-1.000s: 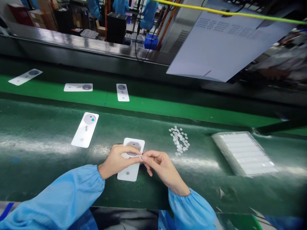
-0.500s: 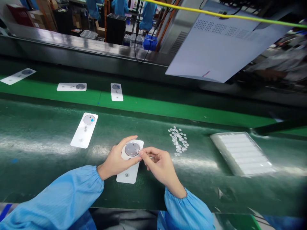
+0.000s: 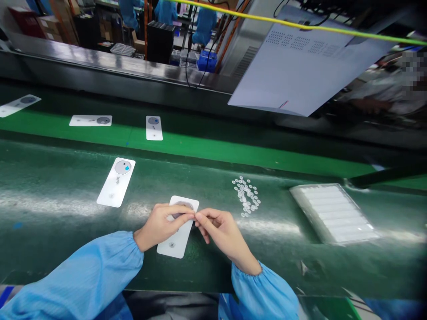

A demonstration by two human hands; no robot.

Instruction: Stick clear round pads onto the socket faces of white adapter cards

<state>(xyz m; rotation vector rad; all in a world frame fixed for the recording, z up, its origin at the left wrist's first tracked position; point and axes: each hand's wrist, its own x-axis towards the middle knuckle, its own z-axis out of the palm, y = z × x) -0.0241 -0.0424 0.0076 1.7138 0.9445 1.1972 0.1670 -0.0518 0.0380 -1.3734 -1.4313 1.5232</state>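
The work looks to be partway through on one white card [image 3: 178, 236], which lies flat on the dark green tabletop [image 3: 270, 262] in front of the person. The left hand [image 3: 162, 223] reaches over the upper part of this card, thumb and forefinger pinched together at the tips. The right hand [image 3: 222, 227] meets it there, its own thumb and forefinger also pinched and touching the left fingertips near the card's right edge. Whatever sits between them is too small or too well hidden to tell.

The grey disc [image 3: 184, 204] on this card is mostly covered by the left fingers, so whether anything has been fixed to it cannot be judged, and the card does not yet look finished with.

To the left, well apart from the hands, a second card [image 3: 111, 190] lies untouched, with a blue spot [image 3: 127, 168] on its disc; whether it is done or waiting does not show. Farther off, three more cards lie on the bright green strip [image 3: 213, 151]: one nearly upright [image 3: 154, 131], one sideways [image 3: 86, 121] and one slanted [image 3: 13, 107] at the left edge.

To the right, a loose scatter of small pale rings [image 3: 246, 204] lies near the right hand; plenty remain unused. Beyond it rests a clear-wrapped pack [image 3: 336, 213] of white strips.
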